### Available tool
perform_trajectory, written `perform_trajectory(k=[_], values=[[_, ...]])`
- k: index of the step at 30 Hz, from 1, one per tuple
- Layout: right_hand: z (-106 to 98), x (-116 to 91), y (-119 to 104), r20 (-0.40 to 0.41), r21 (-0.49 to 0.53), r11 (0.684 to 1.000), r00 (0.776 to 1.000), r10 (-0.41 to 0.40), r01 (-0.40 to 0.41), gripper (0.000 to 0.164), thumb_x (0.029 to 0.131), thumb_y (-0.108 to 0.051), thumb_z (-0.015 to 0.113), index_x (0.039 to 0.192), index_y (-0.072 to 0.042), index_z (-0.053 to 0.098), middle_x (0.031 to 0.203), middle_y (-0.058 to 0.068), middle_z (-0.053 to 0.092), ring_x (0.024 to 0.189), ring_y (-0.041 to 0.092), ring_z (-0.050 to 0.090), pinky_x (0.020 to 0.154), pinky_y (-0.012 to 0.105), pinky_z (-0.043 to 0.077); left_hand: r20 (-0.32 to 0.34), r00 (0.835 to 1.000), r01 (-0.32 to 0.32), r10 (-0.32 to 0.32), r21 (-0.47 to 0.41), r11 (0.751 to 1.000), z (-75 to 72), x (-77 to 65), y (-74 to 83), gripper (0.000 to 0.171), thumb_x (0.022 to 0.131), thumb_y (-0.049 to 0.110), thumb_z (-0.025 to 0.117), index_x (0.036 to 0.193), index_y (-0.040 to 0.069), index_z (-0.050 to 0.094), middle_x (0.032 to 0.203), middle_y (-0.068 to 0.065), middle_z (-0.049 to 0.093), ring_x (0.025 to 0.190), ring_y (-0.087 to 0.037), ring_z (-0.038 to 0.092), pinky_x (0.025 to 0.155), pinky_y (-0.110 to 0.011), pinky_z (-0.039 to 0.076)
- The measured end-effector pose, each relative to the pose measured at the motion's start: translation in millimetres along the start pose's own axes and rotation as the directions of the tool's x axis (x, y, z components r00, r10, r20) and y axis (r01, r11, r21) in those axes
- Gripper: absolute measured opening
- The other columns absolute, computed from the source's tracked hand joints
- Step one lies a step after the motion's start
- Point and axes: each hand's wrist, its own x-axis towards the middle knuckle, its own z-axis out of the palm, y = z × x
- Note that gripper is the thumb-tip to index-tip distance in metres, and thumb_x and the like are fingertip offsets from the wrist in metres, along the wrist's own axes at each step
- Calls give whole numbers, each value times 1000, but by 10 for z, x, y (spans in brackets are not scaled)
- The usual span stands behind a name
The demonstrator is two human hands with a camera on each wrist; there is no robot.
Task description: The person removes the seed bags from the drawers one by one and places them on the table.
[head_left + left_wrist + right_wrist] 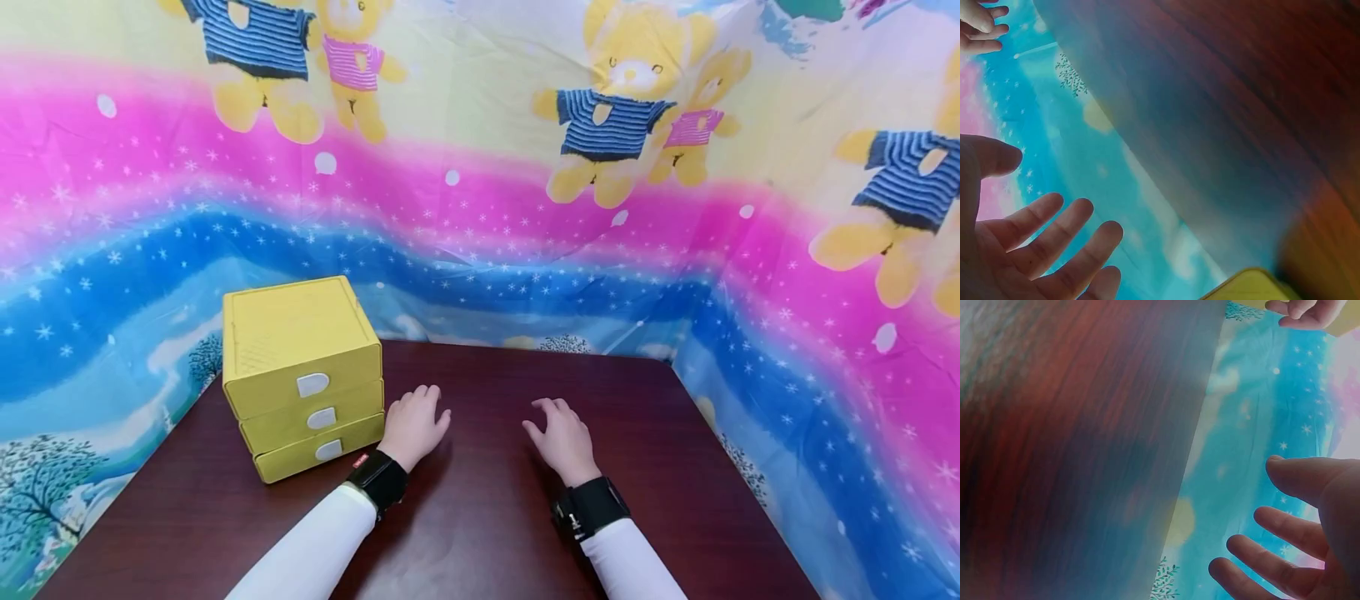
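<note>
A yellow box with three stacked drawers (300, 333) stands on the left of the dark wood table (480, 500). Each drawer front bears a pale rounded tab, and all three look pushed in. Just right of the box, my left hand (412, 425) hovers with loosely bent, spread fingers and holds nothing. The left wrist view shows its fingers (1085, 262) apart, with a yellow corner of the box (1250, 287) at the bottom edge. My right hand (564, 440) is over the table's right half, its fingers (1272, 562) spread and nothing in them.
A printed cloth (480, 217) with bears, snowflakes and pink and blue bands hangs behind the table and along its sides. The table's far edge runs close to it. Black straps (592, 507) wrap both wrists, over white sleeves (633, 558).
</note>
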Motion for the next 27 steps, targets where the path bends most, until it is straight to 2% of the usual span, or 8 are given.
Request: perform_trajectory(k=[4,8,13,19,21,23,25,27], values=[[-6,5,-6,-8,-2,1000,1000,-3,3,42,93,-32,78,127,-9,69,119,16,67,104,33,68,87,49,59,-3,1000,-7,6,-38,999,-118,-17,7,33,97,35,69,114,6,67,105,-11,70,93,-33,68,78,-49,57],[7,4,-17,-9,-6,1000,1000,-3,3,42,93,-32,78,127,-9,69,119,15,67,103,33,69,86,49,59,-60,998,-36,29,-108,993,-310,-71,45,29,97,33,71,110,7,68,102,-9,70,90,-31,68,77,-46,57],[33,2,-15,-3,-11,1000,1000,1,-1,42,94,-32,77,128,-9,69,119,15,68,103,32,69,85,49,59,-166,984,-92,60,-193,977,-665,-149,87,23,96,28,73,106,8,69,98,-8,69,86,-27,66,75,-43,56],[32,12,17,2,2,1000,1000,7,-7,43,94,-32,78,129,-9,68,121,16,67,105,33,68,87,50,58,-295,954,-141,55,-279,950,-1157,-232,53,23,96,23,73,110,5,69,101,-11,69,92,-26,66,82,-43,57],[19,23,37,4,0,1000,1000,9,-9,43,94,-32,78,129,-9,68,121,16,67,105,33,69,88,50,58,-349,937,-144,29,-308,940,-1299,-282,-7,23,96,19,72,112,2,69,103,-13,68,93,-28,66,81,-44,56],[0,34,60,10,-3,1000,1000,12,-12,44,94,-32,78,129,-8,68,121,16,67,105,33,69,88,50,59,-416,909,-146,-6,-331,932,-1422,-333,-98,22,95,14,72,112,0,69,103,-15,68,93,-29,65,79,-44,54],[-24,45,84,9,-8,1000,1000,18,-18,43,94,-32,78,129,-8,68,121,16,67,105,33,69,88,50,59,-491,869,-143,-52,-351,926,-1527,-377,-221,21,94,10,72,111,-3,69,103,-18,68,91,-31,64,76,-42,51],[-50,56,109,0,-11,1000,1000,18,-18,43,93,-30,78,128,-8,68,120,16,67,104,33,69,86,50,58,-565,817,-132,-113,-374,918,-1629,-415,-363,22,93,8,71,110,-6,68,104,-22,66,94,-36,61,80,-41,46]])
